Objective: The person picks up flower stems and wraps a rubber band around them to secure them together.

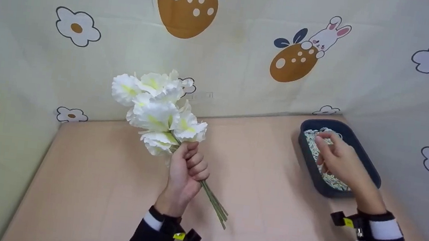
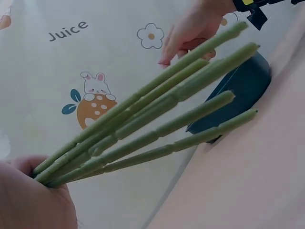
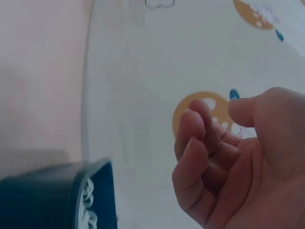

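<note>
White artificial flowers (image 1: pixel 156 116) with yellow-green centres form a bunch at the middle of the head view. My left hand (image 1: pixel 186 170) grips their green stems (image 2: pixel 138 119) just below the blooms, and the cut ends point down and to the right. Over on the right, my right hand (image 1: pixel 339 157) hovers above a dark blue bin (image 1: pixel 362 169). Its fingers are loosely curled and hold nothing, with a gap between thumb and fingertips in the right wrist view. Pale shredded paper (image 1: pixel 336 182) lies in the bin, partly hidden by that hand.
The bin stands on a pinkish table (image 1: pixel 265 174), close to its back right corner. Around the table hangs a pale cloth backdrop (image 1: pixel 245 59) printed with rabbits, flowers and brown fruit shapes. Each wrist carries a small black camera mount.
</note>
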`<state>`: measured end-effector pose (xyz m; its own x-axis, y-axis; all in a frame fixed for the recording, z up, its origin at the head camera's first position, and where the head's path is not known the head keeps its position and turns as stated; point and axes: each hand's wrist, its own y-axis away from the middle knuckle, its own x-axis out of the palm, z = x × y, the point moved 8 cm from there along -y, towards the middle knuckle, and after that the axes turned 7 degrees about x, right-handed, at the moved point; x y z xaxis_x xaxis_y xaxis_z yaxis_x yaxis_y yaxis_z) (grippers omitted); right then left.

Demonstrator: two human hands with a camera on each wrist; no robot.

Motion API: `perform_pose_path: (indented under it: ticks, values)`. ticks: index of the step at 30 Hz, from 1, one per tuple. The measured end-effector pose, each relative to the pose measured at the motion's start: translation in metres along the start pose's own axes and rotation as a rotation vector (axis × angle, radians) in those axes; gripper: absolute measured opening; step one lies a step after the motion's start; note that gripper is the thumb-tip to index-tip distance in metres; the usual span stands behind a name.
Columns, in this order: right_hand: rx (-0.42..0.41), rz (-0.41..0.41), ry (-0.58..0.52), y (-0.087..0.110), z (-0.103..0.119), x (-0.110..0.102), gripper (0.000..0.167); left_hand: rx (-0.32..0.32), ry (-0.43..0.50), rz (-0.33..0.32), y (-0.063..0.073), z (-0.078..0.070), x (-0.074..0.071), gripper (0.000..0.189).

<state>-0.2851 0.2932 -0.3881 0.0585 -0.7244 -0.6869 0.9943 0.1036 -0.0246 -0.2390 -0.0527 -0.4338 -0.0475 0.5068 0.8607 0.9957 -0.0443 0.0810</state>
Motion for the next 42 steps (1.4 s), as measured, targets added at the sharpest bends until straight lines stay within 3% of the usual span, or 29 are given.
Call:
perform_pose_path:
  ticks: [5, 10, 16, 20, 27, 42]
  values:
    - [0.085, -0.014, 0.113, -0.008, -0.051, -0.017, 0.051, -0.083, -0.025, 0.042, -0.006, 0.008, 0.002, 0.043]
    - [0.065, 0.02, 0.278, -0.018, -0.087, -0.008, 0.047, -0.161, -0.065, 0.093, -0.01, 0.019, 0.004, 0.045]
    - [-0.016, 0.073, 0.395, -0.03, -0.096, 0.014, 0.043, -0.267, -0.099, 0.144, -0.01, 0.039, 0.003, 0.044]
    - [-0.062, 0.066, 0.448, -0.034, -0.094, 0.021, 0.033, -0.311, -0.098, 0.155, -0.009, 0.049, 0.001, 0.043]
    - [-0.035, -0.016, 0.491, -0.031, -0.091, 0.014, 0.024, -0.3, -0.036, 0.145, -0.011, 0.05, 0.0, 0.043]
    - [-0.067, -0.226, 0.462, -0.024, -0.079, -0.004, 0.022, -0.207, 0.029, 0.097, -0.014, 0.025, -0.003, 0.043]
